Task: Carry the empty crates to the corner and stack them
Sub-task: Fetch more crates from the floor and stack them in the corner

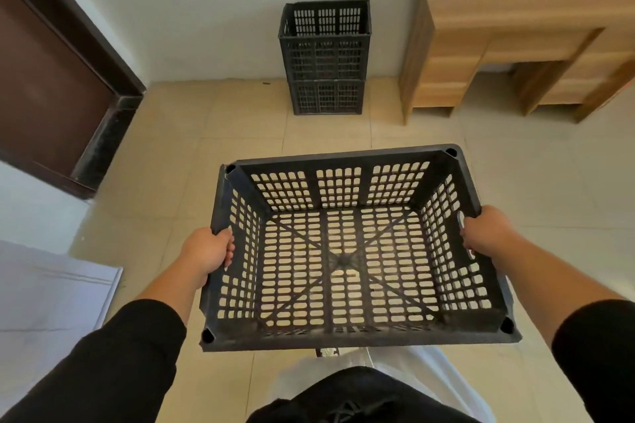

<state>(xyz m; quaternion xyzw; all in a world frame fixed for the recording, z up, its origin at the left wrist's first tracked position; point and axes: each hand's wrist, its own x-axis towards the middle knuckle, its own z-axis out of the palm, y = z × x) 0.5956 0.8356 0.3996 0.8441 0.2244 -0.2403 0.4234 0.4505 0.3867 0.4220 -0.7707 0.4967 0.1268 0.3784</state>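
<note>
An empty black slotted plastic crate point(347, 336) hangs level in front of me above the tiled floor. My left hand point(208, 251) grips its left rim and my right hand point(488, 233) grips the handle slot on its right side. Ahead, against the white wall, stands a stack of black crates point(325, 58), one upon another, upright and empty at the top. The carried crate is well short of that stack.
A wooden desk point(515, 27) stands right of the stack against the wall. A dark brown door point(44, 79) with a black frame is at the left. A pale sheet-covered surface point(41, 302) lies at my lower left. Beige floor tiles point(213, 134) stretch between me and the stack.
</note>
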